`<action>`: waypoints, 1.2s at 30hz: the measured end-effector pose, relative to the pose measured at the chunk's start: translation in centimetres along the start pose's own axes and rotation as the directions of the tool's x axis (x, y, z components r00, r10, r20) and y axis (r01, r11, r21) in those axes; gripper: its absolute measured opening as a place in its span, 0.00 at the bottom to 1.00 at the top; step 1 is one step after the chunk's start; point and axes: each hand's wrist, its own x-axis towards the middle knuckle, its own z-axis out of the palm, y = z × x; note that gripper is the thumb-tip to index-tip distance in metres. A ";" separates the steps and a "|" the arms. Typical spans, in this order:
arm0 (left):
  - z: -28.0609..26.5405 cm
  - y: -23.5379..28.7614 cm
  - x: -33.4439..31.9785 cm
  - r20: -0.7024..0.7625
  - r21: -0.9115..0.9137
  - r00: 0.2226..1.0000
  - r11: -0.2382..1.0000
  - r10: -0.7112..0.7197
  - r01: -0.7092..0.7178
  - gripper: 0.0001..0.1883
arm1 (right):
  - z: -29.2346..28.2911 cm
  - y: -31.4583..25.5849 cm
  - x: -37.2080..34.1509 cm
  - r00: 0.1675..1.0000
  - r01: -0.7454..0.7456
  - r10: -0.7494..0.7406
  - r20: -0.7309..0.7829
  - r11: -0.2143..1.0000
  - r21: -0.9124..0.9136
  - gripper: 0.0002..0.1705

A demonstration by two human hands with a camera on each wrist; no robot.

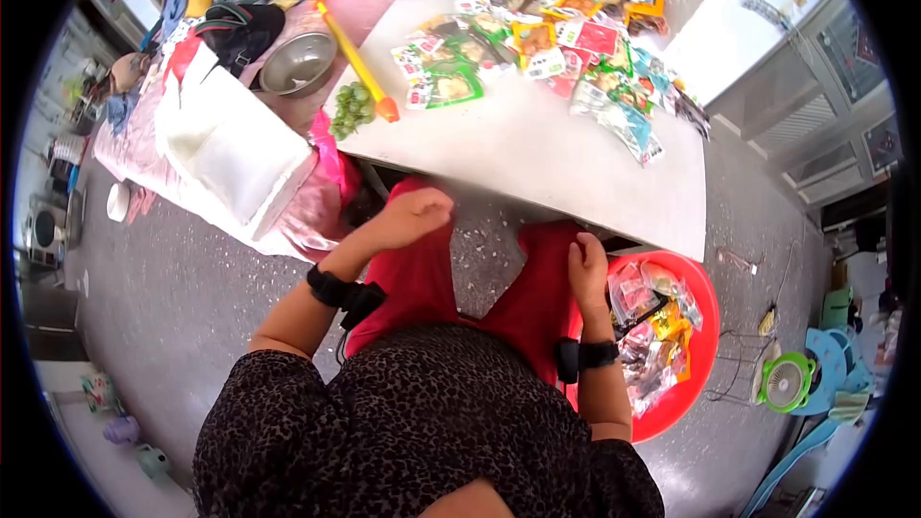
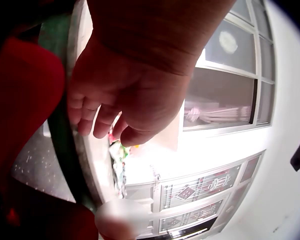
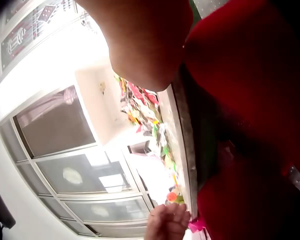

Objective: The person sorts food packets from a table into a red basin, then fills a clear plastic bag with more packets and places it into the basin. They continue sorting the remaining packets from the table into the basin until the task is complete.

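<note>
The left hand (image 1: 414, 216) and right hand (image 1: 587, 270) are held before the surface (image 1: 537, 158), fingers loosely bent, pinching nothing visible. Food packets (image 1: 587, 38) lie heaped toward the surface's far side; a red tub (image 1: 707, 302) (it too contains packets) stands beside the surface's near-right corner, presumably for reach.

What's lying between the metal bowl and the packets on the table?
In the head view, a long yellow stick lies between them, its orange tip beside green grapes.
</note>
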 end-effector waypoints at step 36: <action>-23.7 -12.2 -11.6 -0.674 0.603 0.734 0.510 -0.086 0.614 0.12 | 3.8 -0.8 -0.9 0.989 0.145 -0.126 0.080 0.937 -0.316 0.09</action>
